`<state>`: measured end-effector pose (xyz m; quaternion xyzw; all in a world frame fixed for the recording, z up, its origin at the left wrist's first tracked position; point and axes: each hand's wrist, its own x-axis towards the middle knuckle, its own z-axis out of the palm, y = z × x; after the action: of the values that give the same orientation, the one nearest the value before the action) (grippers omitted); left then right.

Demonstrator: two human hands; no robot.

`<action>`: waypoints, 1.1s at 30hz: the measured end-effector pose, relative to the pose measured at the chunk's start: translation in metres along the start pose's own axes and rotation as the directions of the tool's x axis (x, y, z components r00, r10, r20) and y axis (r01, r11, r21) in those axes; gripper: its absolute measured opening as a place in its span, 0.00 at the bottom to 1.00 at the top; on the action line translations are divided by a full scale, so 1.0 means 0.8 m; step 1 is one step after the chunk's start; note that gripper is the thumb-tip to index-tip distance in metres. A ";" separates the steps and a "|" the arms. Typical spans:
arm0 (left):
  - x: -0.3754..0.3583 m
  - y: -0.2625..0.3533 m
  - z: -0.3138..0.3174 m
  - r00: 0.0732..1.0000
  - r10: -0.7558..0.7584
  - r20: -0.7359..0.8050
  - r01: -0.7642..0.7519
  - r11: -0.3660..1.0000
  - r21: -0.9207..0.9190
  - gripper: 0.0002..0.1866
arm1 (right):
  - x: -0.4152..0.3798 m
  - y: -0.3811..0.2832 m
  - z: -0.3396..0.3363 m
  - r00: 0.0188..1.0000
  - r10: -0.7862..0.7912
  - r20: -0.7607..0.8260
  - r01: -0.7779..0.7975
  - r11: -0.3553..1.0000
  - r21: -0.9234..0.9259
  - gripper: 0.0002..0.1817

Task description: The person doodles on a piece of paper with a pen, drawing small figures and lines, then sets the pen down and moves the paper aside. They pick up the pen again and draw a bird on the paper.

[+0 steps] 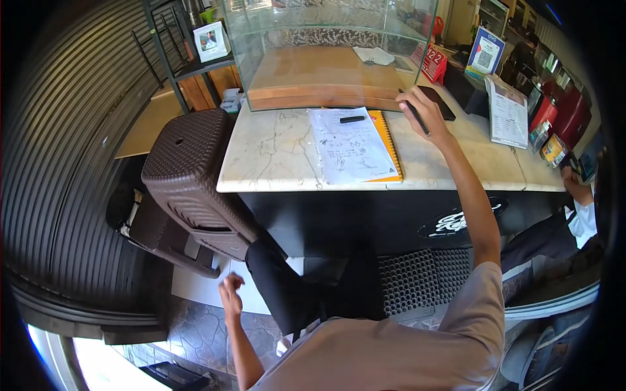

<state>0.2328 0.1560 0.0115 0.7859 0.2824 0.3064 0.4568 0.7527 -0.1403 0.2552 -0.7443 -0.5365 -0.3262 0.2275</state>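
Observation:
My right hand (427, 116) is closed around a slim black pen (418, 120) above the marble counter (274, 146). Just behind that hand lies a flat black device (438, 103), partly covered by my fingers. To its left, a handwritten sheet of paper (352, 150) rests on a yellow spiral notebook (393, 159). A short black object (352, 119), perhaps a pen cap or marker, lies across the top of the sheet. My left hand (231, 296) hangs low beside my leg, fingers loosely bent and apart, with nothing seen in it.
A glass display case (326, 81) stands along the counter's back. Stacked brown plastic stools (189, 156) stand at the left. A printed menu stand (508, 114), a QR sign (484, 55) and a red calendar (433, 64) occupy the right. Another person's hand (576, 187) rests at the far right edge.

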 end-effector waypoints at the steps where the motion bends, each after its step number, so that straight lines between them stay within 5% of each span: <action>1: 0.034 0.042 0.004 0.988 0.155 0.027 -0.157 0.986 0.065 0.38 | 0.006 -0.004 0.002 0.999 -0.027 -0.034 0.030 0.995 0.095 0.06; 3: 0.120 0.137 -0.006 0.859 0.392 0.330 -0.425 0.905 0.032 0.28 | 0.037 -0.005 0.001 0.996 -0.063 -0.065 0.073 0.981 0.177 0.07; 6: 0.229 0.270 0.013 0.515 0.752 0.411 -0.788 0.604 -0.118 0.23 | 0.052 -0.027 0.017 0.998 -0.045 0.040 0.026 0.927 0.374 0.15; 8: 0.284 0.350 0.041 0.231 0.829 0.509 -0.920 0.357 -0.163 0.21 | 0.071 -0.032 0.035 0.989 -0.148 0.011 0.116 0.817 0.565 0.15; 9: 0.298 0.379 0.068 0.077 0.816 0.573 -0.936 0.257 -0.240 0.20 | 0.070 -0.035 0.044 0.992 -0.083 0.098 0.001 0.770 0.637 0.18; 12: 0.279 0.410 0.175 -0.325 0.745 0.582 -0.889 -0.032 -0.456 0.19 | 0.061 -0.032 0.078 0.997 -0.065 0.047 0.003 0.619 0.785 0.20; 14: 0.251 0.400 0.234 -0.474 0.711 0.520 -0.814 -0.128 -0.567 0.07 | 0.050 -0.025 0.099 0.996 0.005 0.091 -0.081 0.512 0.855 0.20; 16: 0.237 0.386 0.273 -0.495 0.730 0.471 -0.762 -0.103 -0.640 0.06 | 0.041 -0.024 0.087 0.968 -0.091 0.235 -0.144 0.568 0.811 0.21; 18: 0.245 0.386 0.301 -0.594 0.695 0.405 -0.624 -0.081 -0.777 0.05 | 0.041 -0.019 0.084 0.969 -0.118 0.216 -0.104 0.600 0.793 0.22; 21: 0.254 0.376 0.307 -0.543 0.707 0.453 -0.552 0.106 -0.827 0.09 | 0.027 -0.025 0.086 0.936 0.066 0.346 -0.352 0.142 0.925 0.15; 24: 0.254 0.372 0.311 -0.494 0.736 0.462 -0.520 0.176 -0.836 0.10 | 0.028 -0.032 0.083 0.912 0.046 0.408 -0.410 0.053 0.910 0.07; 25: 0.253 0.372 0.311 -0.483 0.750 0.451 -0.524 0.164 -0.835 0.11 | 0.029 -0.033 0.077 0.899 0.049 0.435 -0.437 0.138 0.889 0.05; 33: 0.255 0.368 0.311 -0.449 0.790 0.416 -0.552 0.121 -0.825 0.09 | 0.026 -0.057 0.065 0.835 0.054 0.547 -0.550 0.104 0.829 0.10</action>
<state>0.5983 0.0438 0.2213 0.7050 -0.6514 0.0583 0.2742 0.7260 -0.0766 0.2344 -0.5657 -0.4795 0.3002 0.5999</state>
